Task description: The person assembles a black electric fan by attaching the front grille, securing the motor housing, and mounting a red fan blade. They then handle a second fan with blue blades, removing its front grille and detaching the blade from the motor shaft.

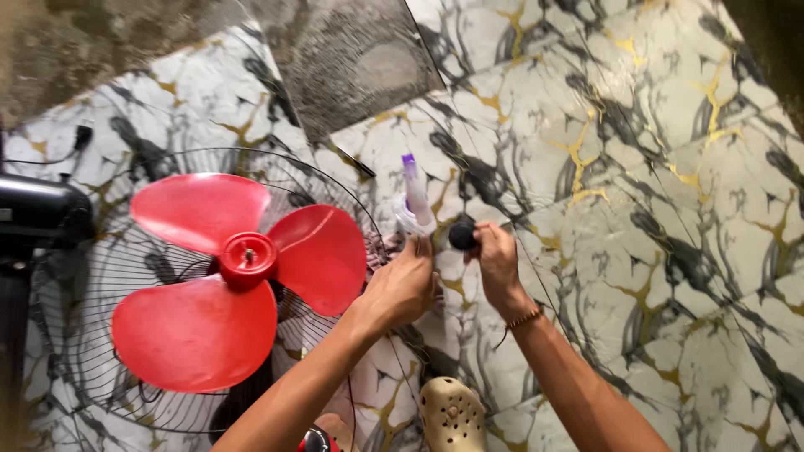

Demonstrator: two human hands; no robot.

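Hands met at center frame over marble-patterned floor [636,167]. Left hand [402,285] closed around the base of a white spray nozzle [414,205] with a purple tip, fingers curled tight on it, bottle body hidden behind the hand. Right hand [496,259] pinched a small round black cap [462,235] between thumb and fingertips, just beside the nozzle, not touching it as far as could be told. Red three-blade fan [226,280] lay in its wire guard [100,276] at left of frame, touching the left hand's near side or close to it. Black fan motor housing [38,213] sat at far left edge. Beige clog [452,414] showed at bottom center. Judgement: a firm grip low on the nozzle and a steady pinch on the cap would help; keeping both clear of the guard wires seemed wise, since snagging looked possible.
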